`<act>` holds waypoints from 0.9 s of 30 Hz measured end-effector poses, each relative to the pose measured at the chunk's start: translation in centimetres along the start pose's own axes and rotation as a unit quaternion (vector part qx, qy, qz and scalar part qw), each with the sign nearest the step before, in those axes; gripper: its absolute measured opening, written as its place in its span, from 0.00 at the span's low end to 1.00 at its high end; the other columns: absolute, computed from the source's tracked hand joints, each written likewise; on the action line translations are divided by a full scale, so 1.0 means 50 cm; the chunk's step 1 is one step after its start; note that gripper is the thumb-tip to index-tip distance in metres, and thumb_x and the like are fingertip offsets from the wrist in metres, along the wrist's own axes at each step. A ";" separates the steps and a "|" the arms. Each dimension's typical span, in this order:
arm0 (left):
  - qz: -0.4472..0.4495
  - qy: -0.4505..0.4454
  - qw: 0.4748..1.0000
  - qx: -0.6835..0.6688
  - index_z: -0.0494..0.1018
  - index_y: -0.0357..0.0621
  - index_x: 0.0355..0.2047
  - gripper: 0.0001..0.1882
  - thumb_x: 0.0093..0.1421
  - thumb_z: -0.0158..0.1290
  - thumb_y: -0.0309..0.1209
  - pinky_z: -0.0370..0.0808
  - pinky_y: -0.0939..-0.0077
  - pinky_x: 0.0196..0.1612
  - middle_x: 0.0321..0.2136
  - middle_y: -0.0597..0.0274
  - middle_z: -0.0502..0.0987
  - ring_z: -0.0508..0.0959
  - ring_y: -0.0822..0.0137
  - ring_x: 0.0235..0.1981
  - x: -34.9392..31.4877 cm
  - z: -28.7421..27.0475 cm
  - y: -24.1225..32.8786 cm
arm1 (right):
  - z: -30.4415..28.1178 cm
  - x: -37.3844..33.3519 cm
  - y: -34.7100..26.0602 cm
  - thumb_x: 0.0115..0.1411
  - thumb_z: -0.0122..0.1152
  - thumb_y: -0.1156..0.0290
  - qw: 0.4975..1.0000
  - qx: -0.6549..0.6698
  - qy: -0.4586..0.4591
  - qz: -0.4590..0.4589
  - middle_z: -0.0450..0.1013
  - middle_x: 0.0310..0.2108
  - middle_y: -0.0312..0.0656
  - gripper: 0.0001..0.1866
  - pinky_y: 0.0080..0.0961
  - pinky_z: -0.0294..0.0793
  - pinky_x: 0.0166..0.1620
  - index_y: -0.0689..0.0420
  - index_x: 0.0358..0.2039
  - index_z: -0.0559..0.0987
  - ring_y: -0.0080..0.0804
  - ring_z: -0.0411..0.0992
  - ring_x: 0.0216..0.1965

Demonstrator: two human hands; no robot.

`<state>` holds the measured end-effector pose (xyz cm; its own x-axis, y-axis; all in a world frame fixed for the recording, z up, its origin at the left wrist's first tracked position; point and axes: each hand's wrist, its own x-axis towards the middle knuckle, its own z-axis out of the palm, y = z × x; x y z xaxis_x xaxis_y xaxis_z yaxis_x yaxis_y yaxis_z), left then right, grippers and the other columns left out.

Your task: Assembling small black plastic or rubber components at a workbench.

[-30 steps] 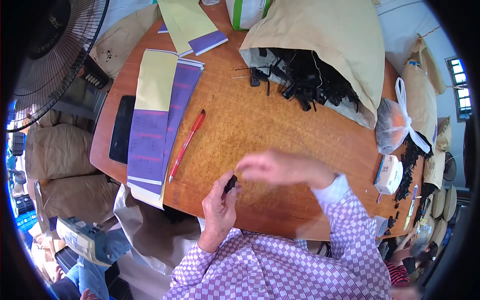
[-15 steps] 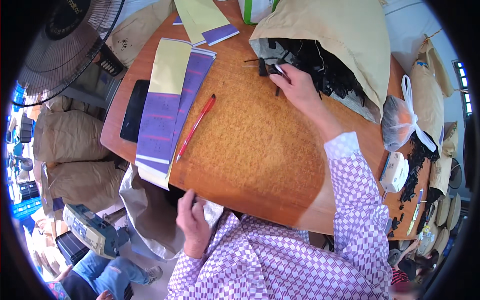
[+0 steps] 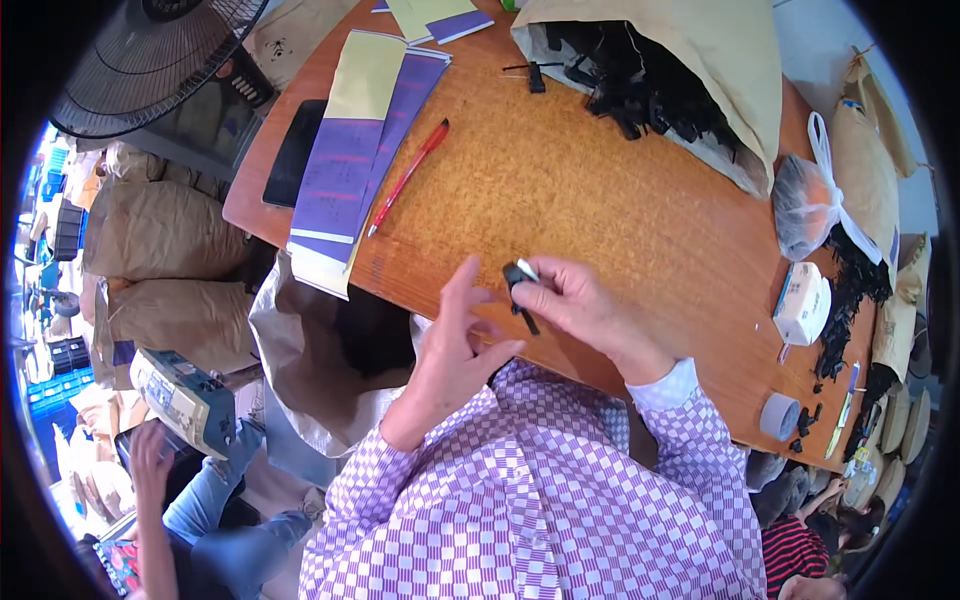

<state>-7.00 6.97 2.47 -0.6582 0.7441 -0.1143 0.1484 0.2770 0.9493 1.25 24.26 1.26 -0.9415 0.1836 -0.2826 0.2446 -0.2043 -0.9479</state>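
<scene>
Over the near edge of the wooden table (image 3: 600,200), my right hand (image 3: 585,308) pinches a small black plastic part (image 3: 514,275). A short white-ended item (image 3: 527,268) sticks out from the same grip; its kind cannot be made out. Facing it, my left hand (image 3: 450,345) is open, fingers spread and holding nothing. At the back right, a paper sack (image 3: 700,40) lies on its side, its mouth spilling black plastic parts (image 3: 640,95). One loose black part (image 3: 537,82) lies left of that mouth.
Left of centre are a red pen (image 3: 408,178), purple-and-yellow printed sheets (image 3: 350,150) and a black phone-like slab (image 3: 292,155). An open sack (image 3: 290,340) hangs below the front edge. Rightward sit a fruit bag (image 3: 805,210), white box (image 3: 803,305) and tape roll (image 3: 780,415). People sit on both sides.
My right hand has come back from the sack's mouth to the near edge, carrying a black part. My left hand has risen beside it and opened. The view has shifted.
</scene>
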 end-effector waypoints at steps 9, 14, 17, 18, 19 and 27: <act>0.060 -0.092 0.993 -0.031 0.57 0.41 0.58 0.35 0.51 0.60 0.18 0.77 0.80 0.36 0.33 0.62 0.73 0.75 0.75 0.33 -0.008 0.056 -0.021 | 0.023 -0.072 0.052 0.62 0.56 0.68 0.998 0.027 0.038 0.040 0.69 0.28 0.30 0.10 0.15 0.67 0.31 0.61 0.39 0.74 0.14 0.66 0.30; 0.001 -0.039 0.962 -0.271 0.60 0.41 0.53 0.26 0.56 0.56 0.19 0.76 0.83 0.33 0.32 0.64 0.73 0.76 0.76 0.30 -0.008 0.065 -0.053 | 0.061 -0.080 0.015 0.67 0.48 0.63 0.984 0.159 0.066 0.046 0.68 0.30 0.31 0.13 0.13 0.66 0.30 0.59 0.43 0.71 0.14 0.65 0.29; -0.024 -0.026 0.942 -0.333 0.61 0.42 0.50 0.21 0.58 0.53 0.19 0.73 0.86 0.30 0.32 0.66 0.73 0.74 0.78 0.28 -0.011 0.056 -0.064 | 0.075 -0.070 0.031 0.68 0.45 0.62 0.994 0.040 0.100 -0.020 0.69 0.30 0.32 0.13 0.14 0.68 0.31 0.58 0.43 0.70 0.16 0.67 0.29; -0.029 -0.026 0.947 -0.318 0.61 0.42 0.48 0.19 0.57 0.53 0.18 0.73 0.86 0.30 0.31 0.67 0.70 0.73 0.80 0.29 -0.011 0.053 -0.067 | 0.076 -0.070 0.032 0.68 0.45 0.62 0.994 0.039 0.101 -0.018 0.69 0.30 0.32 0.13 0.14 0.68 0.31 0.58 0.43 0.70 0.16 0.67 0.29; -0.035 -0.024 0.952 -0.303 0.62 0.42 0.46 0.18 0.57 0.53 0.16 0.72 0.86 0.30 0.31 0.68 0.68 0.71 0.81 0.29 -0.010 0.051 -0.068 | 0.077 -0.069 0.030 0.68 0.45 0.65 0.995 -0.017 0.094 -0.042 0.69 0.29 0.33 0.12 0.15 0.69 0.32 0.60 0.41 0.70 0.17 0.68 0.29; -0.003 -0.004 0.990 -0.144 0.61 0.43 0.41 0.17 0.54 0.54 0.16 0.68 0.84 0.25 0.24 0.68 0.65 0.69 0.80 0.24 -0.002 0.040 -0.081 | 0.074 -0.052 0.020 0.65 0.48 0.70 0.982 -0.174 0.044 -0.059 0.71 0.23 0.44 0.08 0.26 0.70 0.29 0.63 0.36 0.71 0.30 0.72 0.25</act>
<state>-6.05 6.97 -1.97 -0.6525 0.7479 -0.1221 -0.0737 0.0978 0.9925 3.08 20.01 1.61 -0.9481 0.2719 -0.1649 0.2137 0.1609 -0.9636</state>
